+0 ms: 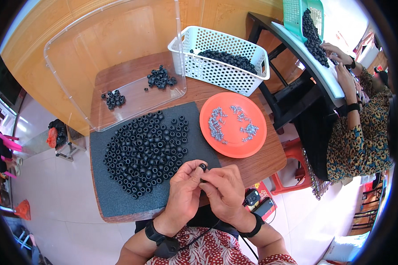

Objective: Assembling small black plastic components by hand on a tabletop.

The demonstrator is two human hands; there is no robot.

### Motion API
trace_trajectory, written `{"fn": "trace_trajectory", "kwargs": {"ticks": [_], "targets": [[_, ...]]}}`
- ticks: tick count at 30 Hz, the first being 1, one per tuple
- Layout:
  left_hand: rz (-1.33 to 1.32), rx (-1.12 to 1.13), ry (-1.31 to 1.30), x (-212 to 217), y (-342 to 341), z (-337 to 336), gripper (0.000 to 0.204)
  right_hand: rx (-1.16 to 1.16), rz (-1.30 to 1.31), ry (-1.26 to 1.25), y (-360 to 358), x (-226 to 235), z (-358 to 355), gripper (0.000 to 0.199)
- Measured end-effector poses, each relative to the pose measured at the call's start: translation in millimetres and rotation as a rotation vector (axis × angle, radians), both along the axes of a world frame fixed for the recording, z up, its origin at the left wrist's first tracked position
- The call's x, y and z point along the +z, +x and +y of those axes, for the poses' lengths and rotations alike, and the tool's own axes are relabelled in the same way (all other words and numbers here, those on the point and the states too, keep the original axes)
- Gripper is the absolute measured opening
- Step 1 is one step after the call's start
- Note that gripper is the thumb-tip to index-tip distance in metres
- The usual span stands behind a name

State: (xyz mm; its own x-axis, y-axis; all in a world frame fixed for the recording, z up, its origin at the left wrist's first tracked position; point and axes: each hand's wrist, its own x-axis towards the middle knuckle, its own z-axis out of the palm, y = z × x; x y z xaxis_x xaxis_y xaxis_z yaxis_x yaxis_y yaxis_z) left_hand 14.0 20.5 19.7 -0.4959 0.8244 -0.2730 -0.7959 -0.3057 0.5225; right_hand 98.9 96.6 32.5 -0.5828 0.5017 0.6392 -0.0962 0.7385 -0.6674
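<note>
My left hand [184, 191] pinches a small round black plastic piece [203, 167] with a hole in its end, between thumb and fingers. Against it, my right hand [225, 191] has thumb and fingertips pressed together; whatever they hold is hidden. Both hands are over the near edge of a dark grey mat [202, 132]. Just beyond, many similar black pieces [148, 148] lie heaped on the mat. An orange-red plate [232, 148] right of the mat bears small shiny silvery bits [216, 124] in loose clusters.
Behind the mat, a clear plastic bin [132, 118] holds two clusters of black pieces. A white perforated basket [221, 80] with more stands at the back. At right, another person's hands [340, 57] work by a green basket [292, 20]. A red stool [292, 165] stands below.
</note>
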Motion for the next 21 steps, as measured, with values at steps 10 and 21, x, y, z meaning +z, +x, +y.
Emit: {"fn": "trace_trajectory", "kwargs": {"ticks": [10, 21], "targets": [[0.065, 0.008, -0.040, 0, 2, -1, 0.018, -0.077, -0.120, 0.129, 8, 0, 2, 0.022], [0.247, -0.029, -0.069, -1, 1, -4, 0.018, 0.057, 0.066, -0.538, 10, 1, 12, 0.017]]}}
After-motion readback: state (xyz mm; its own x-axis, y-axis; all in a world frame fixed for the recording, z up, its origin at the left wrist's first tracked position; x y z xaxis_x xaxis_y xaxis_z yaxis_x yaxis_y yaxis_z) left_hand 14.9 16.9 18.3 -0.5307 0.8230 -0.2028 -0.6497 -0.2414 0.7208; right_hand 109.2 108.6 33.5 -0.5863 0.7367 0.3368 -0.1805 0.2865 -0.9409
